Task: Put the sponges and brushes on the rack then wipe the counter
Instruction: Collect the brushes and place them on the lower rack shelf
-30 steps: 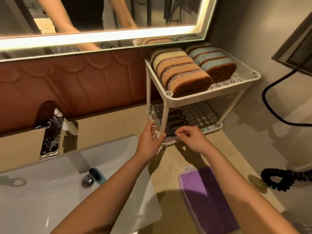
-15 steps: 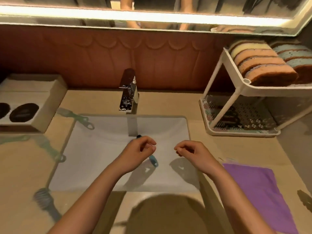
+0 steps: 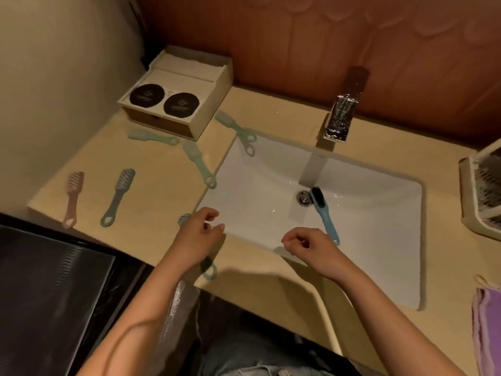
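The blue brush lay in the white sink. Its dark bristles sat right against the drain, and its long axis ran from there toward the near rim. The handle's tip ended just beside the right hand, which was loosely curled with nothing in it. The left hand was curled the same way and empty, over the sink's near-left corner. Under it lay a green brush, mostly hidden, with its loop poking out toward the counter's front edge; whether the hand touched it could not be told.

Further left, a pink brush and a grey-green brush lay side by side near the counter's left edge, bristles away and loops toward the person. Three pale green brushes were scattered between the sink's left rim and a cream box in the far corner. One had its loop over the sink's far-left rim.

The basin's middle lay bare. The faucet stood behind the sink, the rack cut off at the far right edge, and a purple cloth near right.
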A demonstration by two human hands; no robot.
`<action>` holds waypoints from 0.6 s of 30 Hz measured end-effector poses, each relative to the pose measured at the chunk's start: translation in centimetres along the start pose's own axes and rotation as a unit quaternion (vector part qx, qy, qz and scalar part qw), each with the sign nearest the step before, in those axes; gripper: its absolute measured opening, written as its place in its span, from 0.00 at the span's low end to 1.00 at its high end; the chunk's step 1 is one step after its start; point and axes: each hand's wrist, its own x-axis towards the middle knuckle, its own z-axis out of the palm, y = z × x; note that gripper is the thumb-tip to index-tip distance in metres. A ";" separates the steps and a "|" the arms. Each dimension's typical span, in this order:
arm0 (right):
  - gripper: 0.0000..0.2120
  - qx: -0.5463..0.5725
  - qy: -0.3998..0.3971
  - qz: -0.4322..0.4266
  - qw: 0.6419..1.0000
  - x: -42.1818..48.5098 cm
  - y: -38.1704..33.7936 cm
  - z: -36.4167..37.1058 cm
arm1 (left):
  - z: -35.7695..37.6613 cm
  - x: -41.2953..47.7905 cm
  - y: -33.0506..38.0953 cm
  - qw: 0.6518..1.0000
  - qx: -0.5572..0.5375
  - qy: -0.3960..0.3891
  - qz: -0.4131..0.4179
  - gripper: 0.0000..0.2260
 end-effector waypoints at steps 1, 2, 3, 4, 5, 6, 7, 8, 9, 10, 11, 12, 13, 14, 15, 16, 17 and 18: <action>0.06 -0.013 -0.009 -0.009 1.000 0.6 -0.5 0.8 | -0.3 0.1 -0.9 0.999 0.019 0.031 -0.012 0.14; 0.05 -0.026 -0.024 -0.016 0.999 1.6 -1.4 2.1 | -1.0 0.0 -2.3 0.997 0.036 0.064 -0.030 0.15; 0.05 -0.035 -0.025 -0.019 0.999 1.9 -1.7 2.7 | -0.9 0.1 -2.7 0.994 0.055 0.085 -0.045 0.15; 0.06 -0.048 -0.028 -0.024 0.998 2.5 -2.3 3.5 | -1.0 0.1 -3.2 0.990 0.067 0.101 -0.068 0.16; 0.07 -0.064 -0.033 -0.030 0.997 3.1 -2.8 4.3 | -1.2 0.0 -3.5 0.987 0.074 0.110 -0.094 0.18; 0.08 -0.081 -0.039 -0.035 0.995 3.8 -3.5 5.5 | -1.4 0.0 -4.1 0.983 0.080 0.115 -0.119 0.19; 0.09 -0.093 -0.045 -0.038 0.994 4.4 -4.1 6.5 | -1.5 0.1 -4.5 0.980 0.092 0.114 -0.138 0.21; 0.09 -0.101 -0.049 -0.041 0.993 4.9 -4.5 7.3 | -1.5 0.2 -4.8 0.976 0.114 0.109 -0.149 0.22; 0.09 -0.111 -0.050 -0.042 0.992 5.5 -4.9 8.0 | -1.5 0.3 -5.0 0.972 0.143 0.103 -0.156 0.23; 0.09 -0.127 -0.048 -0.042 0.990 6.0 -5.3 8.6 | -1.5 0.5 -5.1 0.967 0.170 0.099 -0.161 0.24; 0.10 -0.145 -0.046 -0.040 0.988 6.4 -5.6 9.1 | -1.4 0.7 -5.2 0.963 0.191 0.097 -0.166 0.26; 0.12 -0.161 -0.044 -0.039 0.985 6.9 -5.9 9.6 | -1.3 0.9 -5.2 0.959 0.205 0.094 -0.173 0.27; 0.12 -0.172 -0.042 -0.039 0.983 7.2 -6.0 9.8 | -1.1 1.1 -5.0 0.956 0.217 0.092 -0.176 0.28; 0.13 -0.182 -0.041 -0.041 0.982 7.5 -6.2 10.0 | -1.1 1.2 -4.9 0.953 0.226 0.092 -0.178 0.28; 0.13 -0.190 -0.041 -0.041 0.980 7.8 -6.3 10.3 | -1.0 1.4 -4.8 0.951 0.234 0.096 -0.177 0.28; 0.13 -0.196 -0.043 -0.039 0.979 8.0 -6.3 10.4 | -1.0 1.4 -4.7 0.949 0.243 0.099 -0.173 0.27; 0.13 -0.199 -0.044 -0.036 0.978 8.0 -6.2 10.4 | -0.9 1.4 -4.5 0.948 0.252 0.102 -0.168 0.26; 0.13 -0.203 -0.047 -0.034 0.977 8.4 -6.2 10.5 | -1.1 1.5 -4.7 0.947 0.255 0.104 -0.168 0.25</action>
